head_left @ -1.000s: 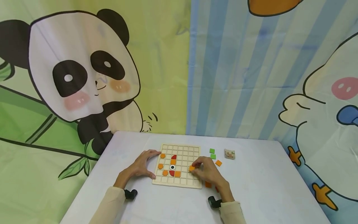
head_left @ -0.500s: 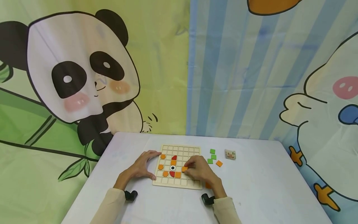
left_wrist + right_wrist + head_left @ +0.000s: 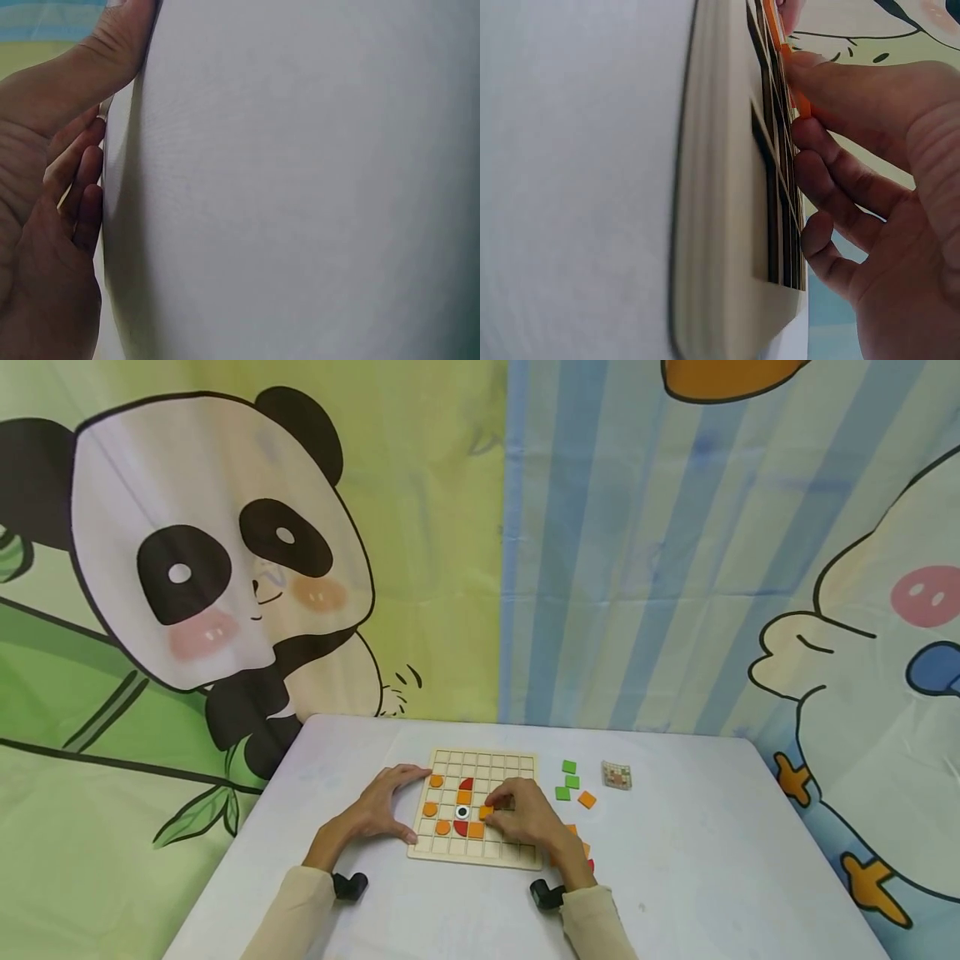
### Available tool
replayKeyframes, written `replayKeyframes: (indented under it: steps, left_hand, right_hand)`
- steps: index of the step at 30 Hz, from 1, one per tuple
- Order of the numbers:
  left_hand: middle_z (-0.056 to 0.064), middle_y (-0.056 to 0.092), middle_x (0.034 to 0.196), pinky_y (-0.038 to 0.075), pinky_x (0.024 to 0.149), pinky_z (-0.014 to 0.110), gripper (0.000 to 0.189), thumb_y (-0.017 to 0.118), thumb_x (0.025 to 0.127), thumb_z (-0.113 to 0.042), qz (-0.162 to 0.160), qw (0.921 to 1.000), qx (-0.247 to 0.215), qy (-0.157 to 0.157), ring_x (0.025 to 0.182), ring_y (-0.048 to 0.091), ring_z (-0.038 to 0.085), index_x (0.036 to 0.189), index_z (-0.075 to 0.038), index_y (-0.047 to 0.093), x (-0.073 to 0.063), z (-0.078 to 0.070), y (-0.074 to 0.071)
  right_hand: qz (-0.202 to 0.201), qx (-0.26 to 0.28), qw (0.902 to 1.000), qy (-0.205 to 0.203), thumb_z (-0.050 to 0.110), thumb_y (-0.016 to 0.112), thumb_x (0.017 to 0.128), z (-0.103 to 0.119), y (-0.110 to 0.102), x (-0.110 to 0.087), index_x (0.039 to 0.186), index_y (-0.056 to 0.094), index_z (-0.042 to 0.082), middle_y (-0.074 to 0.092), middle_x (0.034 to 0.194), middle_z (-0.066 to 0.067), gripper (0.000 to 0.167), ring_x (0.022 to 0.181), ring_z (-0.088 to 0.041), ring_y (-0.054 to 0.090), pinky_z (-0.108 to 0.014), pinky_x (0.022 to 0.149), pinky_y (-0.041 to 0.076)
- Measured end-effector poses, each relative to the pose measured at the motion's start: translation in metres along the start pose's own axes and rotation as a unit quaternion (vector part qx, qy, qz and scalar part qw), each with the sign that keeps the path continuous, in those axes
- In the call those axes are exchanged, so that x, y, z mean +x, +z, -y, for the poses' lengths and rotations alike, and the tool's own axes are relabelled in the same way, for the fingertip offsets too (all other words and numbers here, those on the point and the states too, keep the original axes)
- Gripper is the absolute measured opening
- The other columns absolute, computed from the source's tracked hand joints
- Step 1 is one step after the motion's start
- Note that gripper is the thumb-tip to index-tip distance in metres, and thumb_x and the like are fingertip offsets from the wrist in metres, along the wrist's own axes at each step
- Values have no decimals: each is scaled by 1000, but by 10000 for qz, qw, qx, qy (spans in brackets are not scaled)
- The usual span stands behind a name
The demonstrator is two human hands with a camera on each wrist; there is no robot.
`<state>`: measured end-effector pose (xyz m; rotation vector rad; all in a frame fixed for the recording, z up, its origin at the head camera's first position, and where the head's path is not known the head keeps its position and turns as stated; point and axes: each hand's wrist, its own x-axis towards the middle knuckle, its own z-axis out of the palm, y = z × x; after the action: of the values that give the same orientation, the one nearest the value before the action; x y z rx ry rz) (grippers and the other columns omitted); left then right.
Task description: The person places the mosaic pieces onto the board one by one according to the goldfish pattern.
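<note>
My right hand (image 3: 521,814) pinches an orange square tile (image 3: 486,812) between thumb and fingers, low over the wooden grid board (image 3: 510,767). In the right wrist view, that tile (image 3: 802,103) sits at the thumb tip, close to the grid. The left hand (image 3: 377,808) spans the board's left edge, thumb at the near corner and forefinger farther up. On the grid lie an eye tile (image 3: 462,812), red curved pieces (image 3: 461,828), orange squares (image 3: 476,831) and orange discs (image 3: 430,810). The left wrist view shows the left hand (image 3: 52,225) with fingers nearly straight.
Right of the board lie green square tiles (image 3: 572,782) and a loose orange square (image 3: 587,799). A small patterned card (image 3: 617,775) is beyond them. More orange and red pieces (image 3: 586,850) lie partly hidden beside the right forearm, on the white table (image 3: 697,843).
My right hand has carried the orange square tile leftward across the grid to beside the eye tile. A third green tile and pieces near the forearm have come into sight. The left hand stays put.
</note>
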<state>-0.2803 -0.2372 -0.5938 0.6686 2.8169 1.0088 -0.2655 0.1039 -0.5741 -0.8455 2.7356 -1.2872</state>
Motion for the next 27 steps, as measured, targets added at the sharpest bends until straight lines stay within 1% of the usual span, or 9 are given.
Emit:
replayKeyframes:
  steps: [4, 8, 13, 17, 20, 24, 27]
  left_hand:
    - [6, 55, 161, 42, 124, 66, 126, 109, 52, -48, -8, 10000, 15, -31, 144, 49, 34, 162, -23, 54, -1, 0, 0]
    - [7, 55, 161, 42, 123, 66, 127, 109, 52, -49, -27, 10000, 41, 42, 143, 50, 34, 162, -21, 54, -1, 0, 0]
    - [7, 56, 161, 42, 123, 66, 127, 109, 52, -48, -29, 10000, 2, 77, 143, 50, 34, 162, -20, 53, -1, -2, 0]
    - [8, 56, 161, 42, 123, 66, 127, 110, 52, -47, -3, 10000, -9, 60, 142, 50, 34, 162, -19, 54, -1, -3, 0]
    - [8, 55, 161, 42, 123, 67, 127, 109, 52, -47, 10, 10000, -16, 49, 143, 50, 34, 162, -19, 53, -1, -3, 0]
    - [7, 56, 161, 41, 124, 66, 127, 110, 51, -47, -1, 10000, -10, 44, 143, 50, 34, 162, -21, 54, -1, -2, -1]
    - [6, 56, 161, 41, 124, 66, 126, 110, 51, -46, -5, 10000, -21, 40, 142, 51, 33, 162, -21, 54, -1, -3, -1]
  right_hand:
    - [27, -47, 10000, -25, 12, 89, 87, -1, 3, 1, 103, 85, 9, 80, 101, -3, 17, 89, -15, 71, -27, 82, 60]
    - [32, -160, 9999, -1, 14, 90, 88, 0, 6, 2, 103, 86, 11, 80, 100, -1, 17, 90, -15, 72, -27, 82, 60]
    - [16, -188, 9998, -68, 14, 91, 87, 2, 5, 2, 104, 86, 9, 80, 99, -3, 18, 90, -14, 73, -29, 83, 62]
    - [39, -181, 9997, -138, 13, 91, 88, 3, 3, 1, 105, 85, 7, 81, 101, -5, 19, 91, -16, 74, -32, 84, 63]
    - [82, -128, 9999, -63, 12, 88, 89, 5, 1, 0, 107, 85, 6, 82, 103, -5, 19, 92, -15, 74, -31, 85, 63]
    - [122, -68, 9999, 23, 8, 85, 90, 5, 0, 0, 107, 85, 6, 82, 103, -4, 17, 89, -9, 72, -27, 83, 62]
    - [117, -89, 9999, -45, 7, 85, 91, 4, 0, 1, 105, 85, 6, 82, 101, -5, 15, 87, -9, 72, -27, 81, 62]
